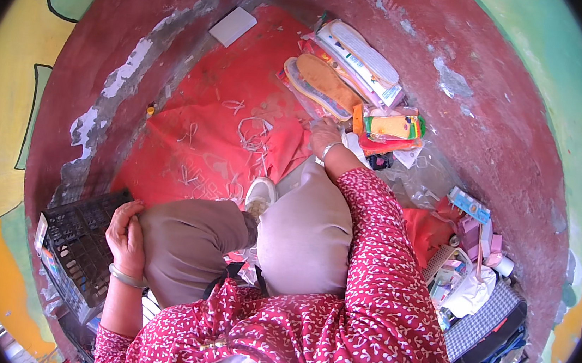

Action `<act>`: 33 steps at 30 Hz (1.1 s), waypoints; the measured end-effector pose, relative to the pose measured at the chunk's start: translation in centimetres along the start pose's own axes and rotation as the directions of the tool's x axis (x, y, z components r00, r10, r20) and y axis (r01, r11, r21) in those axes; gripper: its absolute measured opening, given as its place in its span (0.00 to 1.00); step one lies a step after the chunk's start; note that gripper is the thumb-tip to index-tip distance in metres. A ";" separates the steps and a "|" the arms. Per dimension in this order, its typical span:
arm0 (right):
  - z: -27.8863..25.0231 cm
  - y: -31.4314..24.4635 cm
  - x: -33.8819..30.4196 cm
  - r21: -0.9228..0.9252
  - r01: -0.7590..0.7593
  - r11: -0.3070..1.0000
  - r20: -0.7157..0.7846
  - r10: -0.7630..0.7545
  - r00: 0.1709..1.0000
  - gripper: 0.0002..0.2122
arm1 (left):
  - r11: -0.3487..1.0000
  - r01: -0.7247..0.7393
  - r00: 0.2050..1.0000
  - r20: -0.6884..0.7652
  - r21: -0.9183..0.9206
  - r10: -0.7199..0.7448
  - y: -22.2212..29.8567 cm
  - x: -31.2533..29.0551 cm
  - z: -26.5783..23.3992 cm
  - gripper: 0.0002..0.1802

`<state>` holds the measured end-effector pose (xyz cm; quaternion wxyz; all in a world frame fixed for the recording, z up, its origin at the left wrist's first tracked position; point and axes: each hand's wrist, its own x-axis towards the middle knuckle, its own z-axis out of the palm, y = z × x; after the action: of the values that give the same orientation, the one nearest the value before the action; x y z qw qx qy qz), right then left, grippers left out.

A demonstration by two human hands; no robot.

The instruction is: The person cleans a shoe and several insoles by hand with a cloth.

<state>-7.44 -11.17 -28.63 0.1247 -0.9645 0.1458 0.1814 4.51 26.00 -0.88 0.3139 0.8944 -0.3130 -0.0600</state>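
My right hand (324, 139) reaches forward past my knee, its fingers closed at the right edge of a red cloth (219, 121) on the floor. The cloth has folds running toward those fingers, and white string (256, 134) lies loose on it. Just beyond the hand rest an orange-brown insole (328, 81) and wrapped packets of insoles (392, 126). On the left, my left hand (127, 235) is curled at the near rim of a black plastic crate (86, 241), beside my left knee. The crate is tilted, and its contents are hard to make out.
Packed white insoles (359, 52) lie against the maroon wall (470, 94). A white box (233, 26) sits in the far left corner. To the right are small boxes (469, 204), a white pouch (469, 292) and a checked bag (485, 322). My shoe (261, 194) stands on the cloth.
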 end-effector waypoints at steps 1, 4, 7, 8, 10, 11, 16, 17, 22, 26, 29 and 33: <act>0.6 0.6 -0.2 0.003 0.029 1.000 -0.032 -0.029 0.999 0.14 | 1.000 -0.004 1.000 -0.006 -0.009 0.004 0.1 0.0 0.0 0.13; 3.4 2.2 -1.2 0.119 0.031 0.992 -0.301 0.006 0.954 0.14 | 0.999 0.004 1.000 -0.004 -0.031 -0.005 0.2 0.0 0.0 0.13; 7.3 2.9 -2.7 0.311 0.024 0.950 -0.498 0.141 0.856 0.15 | 0.999 0.024 1.000 0.008 -0.040 -0.024 -0.3 -0.3 -0.3 0.12; 7.6 3.0 -3.0 0.363 0.037 0.931 -0.542 0.178 0.822 0.15 | 0.998 0.034 0.999 -0.003 -0.045 -0.034 -0.7 -0.4 -0.3 0.12; 8.4 2.1 -4.7 0.530 0.009 0.848 -0.538 0.328 0.777 0.14 | 0.999 0.031 1.000 -0.003 -0.038 -0.031 -0.5 -0.3 -0.6 0.12; 9.6 2.1 -5.2 0.585 0.021 0.811 -0.534 0.366 0.762 0.13 | 0.999 0.031 1.000 -0.002 -0.038 -0.031 -0.4 -0.3 -0.6 0.12; 8.8 3.8 -11.5 0.256 -0.523 0.813 0.167 0.496 0.852 0.11 | 0.996 0.017 0.999 -0.029 -0.090 -0.020 -1.8 -1.5 -0.9 0.13; 11.3 5.5 -13.5 0.323 -0.524 0.788 0.248 0.464 0.851 0.11 | 0.994 0.022 1.000 -0.020 -0.106 -0.024 -1.9 -1.5 -0.9 0.13; 14.2 8.4 -22.5 0.685 -0.603 0.407 0.418 0.458 0.784 0.15 | 0.991 0.065 0.998 -0.012 -0.114 -0.067 -2.5 -2.0 -1.2 0.13; 14.4 7.3 -22.2 0.418 -0.770 0.481 0.411 0.656 0.633 0.18 | 0.994 0.062 0.998 0.008 -0.095 -0.061 -1.7 -1.5 -1.0 0.13; 16.6 5.3 -21.2 0.281 -0.877 0.391 0.284 0.839 0.465 0.23 | 0.997 0.049 0.999 0.006 -0.067 -0.048 -1.4 -1.4 -0.8 0.13; 17.7 3.5 -20.5 0.312 -0.935 0.169 0.344 0.897 0.276 0.22 | 0.996 0.070 0.998 0.003 -0.048 -0.070 -1.4 -1.6 -0.9 0.13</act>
<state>-32.41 -4.41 -37.41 0.2196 -0.6121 0.7279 0.2174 4.21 28.27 -1.11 0.3328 0.8970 -0.2800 -0.0792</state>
